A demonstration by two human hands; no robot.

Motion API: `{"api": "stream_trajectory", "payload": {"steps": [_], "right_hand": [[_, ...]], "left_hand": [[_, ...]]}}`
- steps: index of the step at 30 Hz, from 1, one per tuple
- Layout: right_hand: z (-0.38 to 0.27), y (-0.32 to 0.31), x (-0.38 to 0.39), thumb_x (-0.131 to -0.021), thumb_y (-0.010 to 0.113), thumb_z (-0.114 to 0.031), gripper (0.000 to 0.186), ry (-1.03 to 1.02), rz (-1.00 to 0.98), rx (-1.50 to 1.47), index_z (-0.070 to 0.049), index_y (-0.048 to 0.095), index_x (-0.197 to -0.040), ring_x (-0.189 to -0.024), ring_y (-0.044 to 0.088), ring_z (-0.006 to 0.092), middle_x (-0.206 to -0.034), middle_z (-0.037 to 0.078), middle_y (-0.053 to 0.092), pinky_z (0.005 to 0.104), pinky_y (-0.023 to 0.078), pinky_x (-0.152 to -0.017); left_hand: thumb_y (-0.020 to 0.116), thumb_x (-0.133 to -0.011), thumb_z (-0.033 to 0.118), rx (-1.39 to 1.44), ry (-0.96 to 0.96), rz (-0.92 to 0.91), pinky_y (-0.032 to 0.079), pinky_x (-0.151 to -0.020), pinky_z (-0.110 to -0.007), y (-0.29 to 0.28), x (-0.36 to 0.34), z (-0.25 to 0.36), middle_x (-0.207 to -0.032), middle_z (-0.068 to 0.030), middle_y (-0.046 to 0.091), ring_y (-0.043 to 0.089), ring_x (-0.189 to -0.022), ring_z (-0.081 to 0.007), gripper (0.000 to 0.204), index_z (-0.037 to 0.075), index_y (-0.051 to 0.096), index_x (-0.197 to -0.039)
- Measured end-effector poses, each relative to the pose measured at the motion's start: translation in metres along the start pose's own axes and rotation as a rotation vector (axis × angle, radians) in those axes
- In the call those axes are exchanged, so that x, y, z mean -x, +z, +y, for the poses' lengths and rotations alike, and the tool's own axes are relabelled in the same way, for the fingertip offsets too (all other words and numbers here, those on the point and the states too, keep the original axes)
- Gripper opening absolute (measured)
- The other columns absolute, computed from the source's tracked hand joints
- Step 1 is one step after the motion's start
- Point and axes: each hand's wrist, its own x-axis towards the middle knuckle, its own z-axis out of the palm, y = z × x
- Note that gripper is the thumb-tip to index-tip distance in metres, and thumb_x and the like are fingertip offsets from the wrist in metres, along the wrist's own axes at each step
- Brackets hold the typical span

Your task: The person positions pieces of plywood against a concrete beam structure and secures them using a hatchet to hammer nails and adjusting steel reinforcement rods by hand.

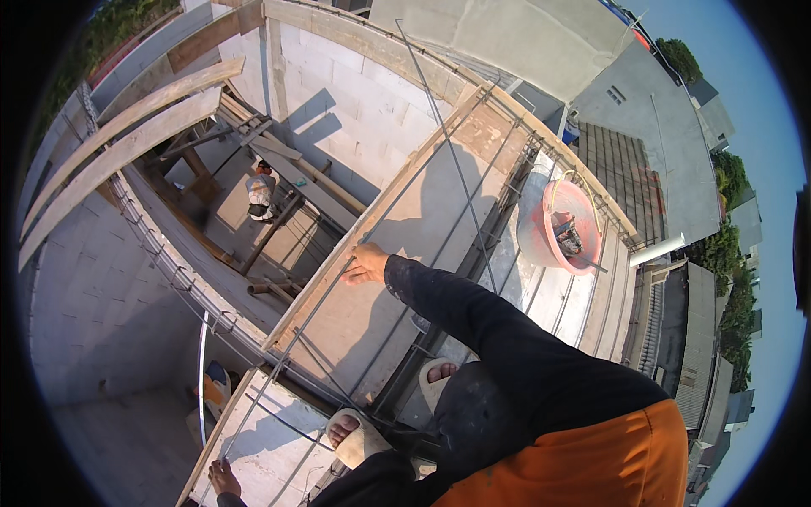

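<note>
A long thin steel reinforcing bar (pixel 310 318) runs along the edge of the wooden formwork deck (pixel 397 232). My right hand (pixel 366 264), at the end of an outstretched arm, closes its fingers on this bar near the deck's inner edge. Down at the lower left, my left hand (pixel 224 477) is at the bar too, its fingers curled around it above a pale board (pixel 274 444). Both hands seem to be on the same bar. Other rebars lie lengthwise on the deck, and one thin bar (pixel 452 156) slants across them.
A pink plastic basket (pixel 536 224) with dark items stands on the deck at right. My sandalled feet (pixel 359 439) straddle a rebar-filled gap. Left of the deck edge is a deep drop, with a person (pixel 260 193) below. Curved planks (pixel 127 144) rest at upper left.
</note>
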Motion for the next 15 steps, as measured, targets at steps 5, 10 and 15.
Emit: {"api": "stream_trajectory", "payload": {"steps": [5, 10, 15], "right_hand": [[-0.009, 0.056, 0.001, -0.109, 0.038, -0.024, 0.047, 0.016, -0.041, 0.089, 0.008, 0.037, -0.143, -0.108, 0.071, 0.0473, -0.135, 0.042, 0.056, 0.0516, 0.065, -0.085], [-0.012, 0.007, 0.031, -0.109, 0.040, -0.023, 0.048, -0.068, -0.134, 0.067, 0.005, 0.037, -0.147, -0.117, 0.065, 0.0436, -0.141, 0.037, 0.052, 0.0502, 0.059, -0.093], [-0.032, 0.008, 0.019, -0.108, 0.041, -0.023, 0.049, -0.083, -0.124, 0.311, 0.001, 0.038, -0.150, -0.126, 0.058, 0.0399, -0.147, 0.033, 0.049, 0.0488, 0.052, -0.101]], "left_hand": [[0.053, -0.107, 0.032, 0.039, -0.147, 0.018, 0.044, -0.099, -0.057, 0.019, 0.038, -0.025, -0.116, -0.0254, 0.063, 0.057, -0.112, -0.0470, 0.033, 0.001, 0.061, -0.114], [0.053, -0.105, 0.045, -0.062, -0.168, 0.047, 0.043, -0.113, -0.049, -0.057, 0.005, 0.057, -0.135, -0.0179, 0.064, 0.053, -0.135, -0.0374, 0.049, 0.006, 0.064, -0.133], [0.051, -0.105, 0.053, 0.089, -0.198, -0.026, 0.025, -0.123, -0.064, -0.036, 0.040, 0.068, -0.151, -0.0085, 0.054, 0.043, -0.148, -0.0283, 0.055, 0.017, 0.058, -0.145]]}}
